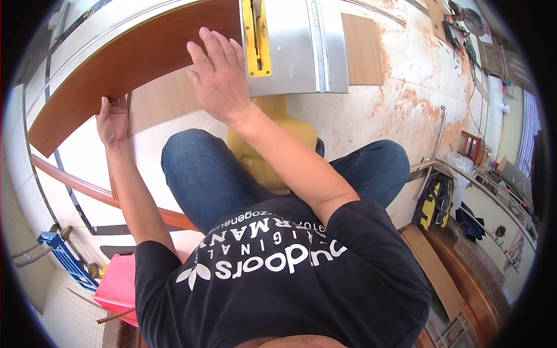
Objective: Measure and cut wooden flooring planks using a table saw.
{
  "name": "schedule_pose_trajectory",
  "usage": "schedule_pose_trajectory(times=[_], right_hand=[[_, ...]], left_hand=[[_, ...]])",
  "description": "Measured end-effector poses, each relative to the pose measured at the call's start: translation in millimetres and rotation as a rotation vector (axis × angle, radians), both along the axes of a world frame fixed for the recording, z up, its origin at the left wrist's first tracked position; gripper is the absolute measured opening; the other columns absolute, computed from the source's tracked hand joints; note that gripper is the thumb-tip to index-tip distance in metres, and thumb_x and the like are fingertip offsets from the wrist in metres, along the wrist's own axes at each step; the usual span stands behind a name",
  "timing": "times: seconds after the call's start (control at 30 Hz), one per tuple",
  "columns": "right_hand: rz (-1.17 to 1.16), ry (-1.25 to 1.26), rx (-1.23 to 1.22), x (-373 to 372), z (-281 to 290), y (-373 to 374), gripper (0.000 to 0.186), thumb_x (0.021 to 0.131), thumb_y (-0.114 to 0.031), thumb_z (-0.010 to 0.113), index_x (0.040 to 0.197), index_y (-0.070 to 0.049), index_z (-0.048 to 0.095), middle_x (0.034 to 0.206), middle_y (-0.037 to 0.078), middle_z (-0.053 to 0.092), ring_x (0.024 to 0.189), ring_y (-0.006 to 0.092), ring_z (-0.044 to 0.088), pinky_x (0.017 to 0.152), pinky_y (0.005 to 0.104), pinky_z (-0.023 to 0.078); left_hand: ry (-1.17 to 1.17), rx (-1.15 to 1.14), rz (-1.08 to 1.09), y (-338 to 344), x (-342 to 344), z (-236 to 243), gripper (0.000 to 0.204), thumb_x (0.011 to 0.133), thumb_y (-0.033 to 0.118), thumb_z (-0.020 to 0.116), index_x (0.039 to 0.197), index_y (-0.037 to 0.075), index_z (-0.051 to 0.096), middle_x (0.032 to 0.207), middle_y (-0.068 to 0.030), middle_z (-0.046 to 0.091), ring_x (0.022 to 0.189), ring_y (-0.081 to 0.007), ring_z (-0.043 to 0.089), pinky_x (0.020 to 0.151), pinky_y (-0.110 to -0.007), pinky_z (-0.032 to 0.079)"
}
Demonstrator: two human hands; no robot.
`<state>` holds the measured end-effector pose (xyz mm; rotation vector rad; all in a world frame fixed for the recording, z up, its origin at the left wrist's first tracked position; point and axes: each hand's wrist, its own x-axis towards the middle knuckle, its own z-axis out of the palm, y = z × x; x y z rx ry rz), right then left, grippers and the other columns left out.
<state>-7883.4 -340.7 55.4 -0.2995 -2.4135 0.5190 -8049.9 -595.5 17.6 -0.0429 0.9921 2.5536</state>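
A long reddish-brown wooden board stretches from the far left to a silver table saw. The saw's yellow blade insert has a dark slot along it. My left hand grips the board's near edge, thumb up and fingers partly hidden by the board. Over the board's right end, beside the insert, my right hand lies with its fingers stretched out and slightly apart. Whether its palm presses on the board or the saw top is hard to tell.
Below the saw, a yellow rounded body sits between my knees. Reddish sawdust covers the floor at right. A light-brown panel lies under the board. A blue trolley and pink box stand at left; a tool bag at right.
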Motion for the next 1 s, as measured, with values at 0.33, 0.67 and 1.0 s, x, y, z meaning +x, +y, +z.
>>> schedule_pose_trajectory(times=[0.33, 0.67, 1.0], right_hand=[[0.247, 0.139, -0.938, -10, 99, 62, 0.044, 0.103, -0.044, 0.052, 0.11, -0.001, 0.06, 0.082, 0.009, 0.061, 0.075, 0.0186, 0.056, 0.073, 0.034, 0.048], [0.329, -0.136, -0.873, 59, 84, 31, 0.044, 0.103, -0.042, 0.051, 0.087, -0.001, 0.054, 0.069, 0.011, 0.061, 0.063, 0.0239, 0.061, 0.06, 0.0336, 0.048], [0.23, -0.001, 0.027, 24, 117, 216, 0.027, 0.09, -0.008, 0.066, 0.117, -0.007, 0.065, 0.114, 0.013, 0.068, 0.102, 0.032, 0.065, 0.088, 0.0409, 0.051]], left_hand=[[0.041, 0.276, 0.069, -21, 31, 66, 0.028, 0.094, 0.011, 0.065, 0.122, 0.008, 0.066, 0.131, -0.0074, 0.064, 0.13, -0.0274, 0.052, 0.117, -0.052, 0.033], [0.08, 0.628, 0.234, -4, 41, 108, 0.05, 0.084, 0.012, 0.076, 0.131, 0.011, 0.058, 0.138, -0.0084, 0.056, 0.135, -0.0334, 0.044, 0.116, -0.065, 0.027], [0.22, 0.359, 0.506, -172, 17, 142, 0.059, 0.074, 0.018, 0.079, 0.13, 0.012, 0.061, 0.144, -0.014, 0.052, 0.134, -0.0374, 0.046, 0.118, -0.064, 0.026]])
